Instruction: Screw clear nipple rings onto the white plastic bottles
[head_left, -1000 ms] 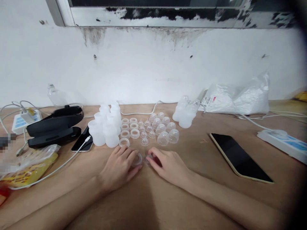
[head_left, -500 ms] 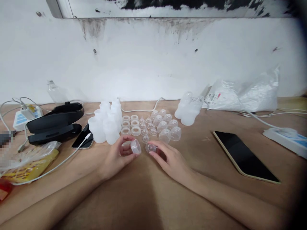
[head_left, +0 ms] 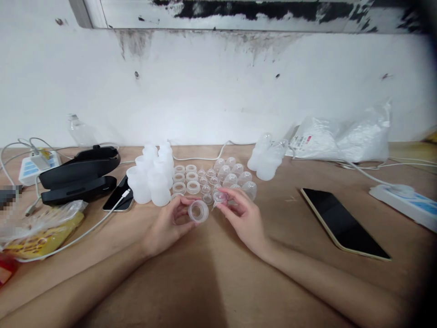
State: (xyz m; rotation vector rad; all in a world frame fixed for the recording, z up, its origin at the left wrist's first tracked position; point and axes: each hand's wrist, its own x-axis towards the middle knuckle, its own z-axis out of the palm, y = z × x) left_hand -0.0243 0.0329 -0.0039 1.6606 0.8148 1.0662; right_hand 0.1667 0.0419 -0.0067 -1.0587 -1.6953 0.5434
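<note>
Ring [head_left: 205, 212] has turned; left hand [head_left: 171, 222] grips it; right hand [head_left: 246, 218] pinches teat [head_left: 220, 197] (see-through).

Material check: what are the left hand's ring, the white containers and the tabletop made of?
Ring: probably glossy clear plastic; see-through, bright rim. White containers: likely matte plastic, milky with soft highlights. Tabletop: maybe wood or laminate, low sheen; brown, faintly streaked.

On the brown tabletop [head_left: 191, 282], white bottles [head_left: 160, 189] and pale rings [head_left: 193, 192] sit just beyond the left hand [head_left: 169, 223]; a dark phone [head_left: 114, 198], a black case [head_left: 78, 187] and a yellow bag [head_left: 51, 237] lie to its left. Clear domes [head_left: 245, 178] stand just beyond the right hand [head_left: 245, 219], capped bottles [head_left: 265, 169] farther beyond it. A larger phone [head_left: 343, 223] lies to its right, a power strip [head_left: 409, 207] farther right.
</note>
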